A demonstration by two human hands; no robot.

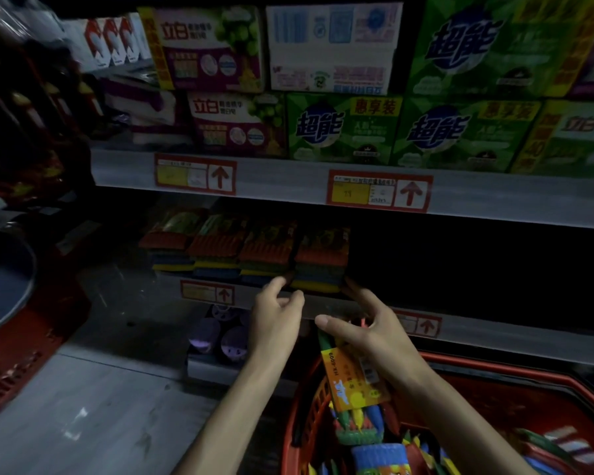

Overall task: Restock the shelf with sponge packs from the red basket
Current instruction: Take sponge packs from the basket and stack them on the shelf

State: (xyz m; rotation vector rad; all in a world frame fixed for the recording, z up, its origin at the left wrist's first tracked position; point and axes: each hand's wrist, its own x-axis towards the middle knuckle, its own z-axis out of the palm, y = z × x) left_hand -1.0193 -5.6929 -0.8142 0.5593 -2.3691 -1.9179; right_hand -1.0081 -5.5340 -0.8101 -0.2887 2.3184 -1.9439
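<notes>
Loosely curled fingers of the left hand [276, 313] and straight fingers of the right hand [367, 332], thumb spread, touch the lower corners of the rightmost pack [319, 262]; neither grips. It ends a row of four at the shelf [494, 332] lip, with dark free room to its right. Below, the red basket [494, 369] holds more packs; grey floor [100, 406] lies left.

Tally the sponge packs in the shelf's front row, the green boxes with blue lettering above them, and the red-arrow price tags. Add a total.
Sponge packs: 4
Green boxes: 3
Price tags: 4
Total: 11
</notes>
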